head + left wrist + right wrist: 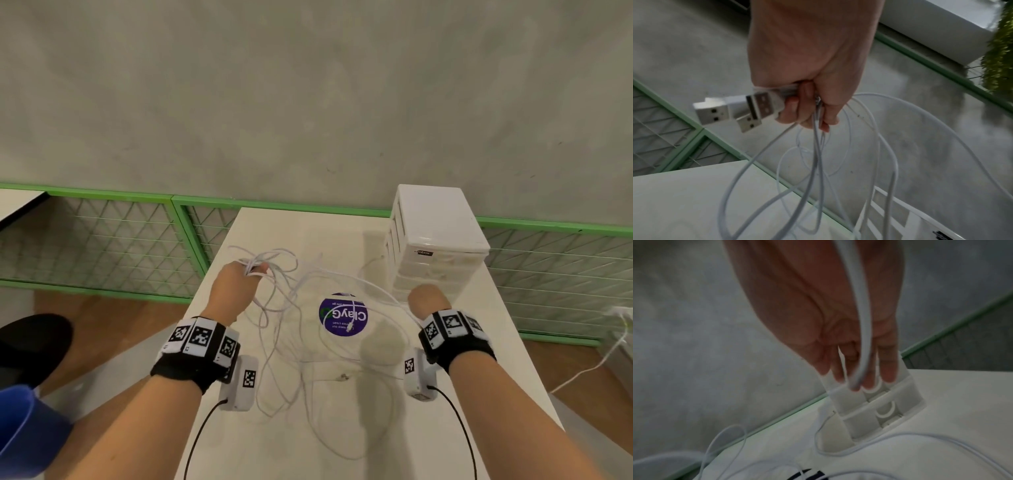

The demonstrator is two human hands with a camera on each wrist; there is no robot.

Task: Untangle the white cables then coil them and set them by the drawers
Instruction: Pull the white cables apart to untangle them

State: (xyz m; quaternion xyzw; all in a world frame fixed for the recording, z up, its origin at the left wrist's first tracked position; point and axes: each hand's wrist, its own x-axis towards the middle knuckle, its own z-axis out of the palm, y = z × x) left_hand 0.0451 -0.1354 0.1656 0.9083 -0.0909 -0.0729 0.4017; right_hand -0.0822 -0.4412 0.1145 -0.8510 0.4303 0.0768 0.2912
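Head view: the white cables (301,329) sprawl in tangled loops over the white table (486,359), across a round purple sticker (342,317), with the drawers (435,246) at the far right corner. The left hand (236,291) is raised, fist closed round a bunch of strands, probably to hold the ends together while the rest is teased apart. The right hand (428,301) hovers near the drawers with one strand running to it.

Left wrist view: fingers (795,112) curl tightly over several cords, and three USB plugs (731,110) stick out beside them; loops hang below.

Right wrist view: fingers (888,366) point down, nearly straight, with one cord (863,308) lying along the palm between them. Whether they pinch it I cannot tell.
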